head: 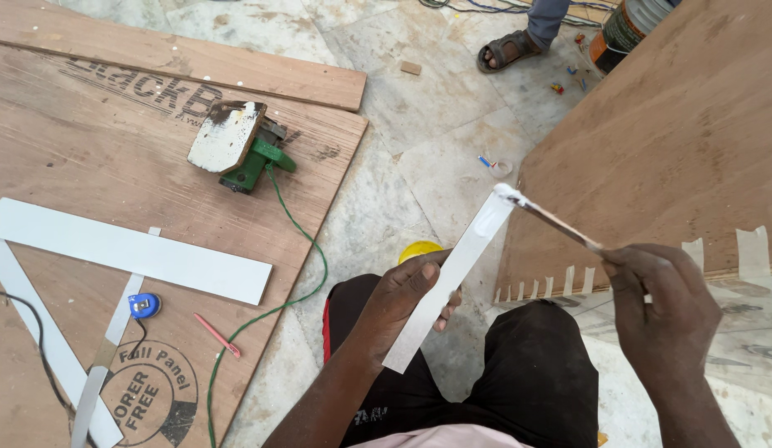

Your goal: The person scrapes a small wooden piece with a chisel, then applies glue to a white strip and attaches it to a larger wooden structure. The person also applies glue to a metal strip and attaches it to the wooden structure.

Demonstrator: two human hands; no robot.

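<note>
A white strip [449, 278] is gripped near its middle by the left hand [407, 292], slanting up past the fingers. Its top end is touched by a glue-tipped stick [552, 218] clenched in the right hand [661, 300].

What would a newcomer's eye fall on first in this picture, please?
At centre, the left hand holds a white laminate strip while the right hand touches a glue-tipped stick to its upper end. Upper left, a green power tool lies on a plywood sheet, its green cord trailing down across the floor.
</note>
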